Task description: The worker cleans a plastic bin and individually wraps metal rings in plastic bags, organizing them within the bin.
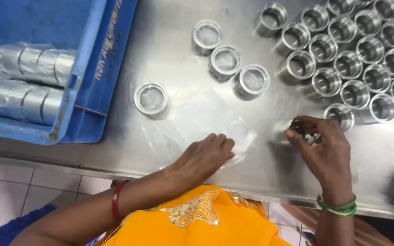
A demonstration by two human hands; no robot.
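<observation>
Your right hand (327, 148) is closed around one metal ring (301, 129), pinched between thumb and fingertips, just above the counter (192, 50) near its front edge and right beside the front ring of the packed group of bare rings (356, 54) that fills the far right corner. Your left hand (206, 155) lies flat and relaxed, holding nothing, with its fingers resting on a sheet of clear plastic film (240, 136) spread near the middle of the front edge.

Keep the left palm pressing the film so it does not slide or fold (it is thin and hard to see on the shiny steel). Hold the ring by its outer wall, not by the rim, so that it stays upright and does not knock the neighbour ring beside it. I think a slow, level movement is better here, because the polished surface is slippery.

Four wrapped rings (226, 61) stand apart in a loose line toward the middle of the counter, and the blue crate (87, 59) at the left edge holds rolls of wrapped rings (28, 64).
</observation>
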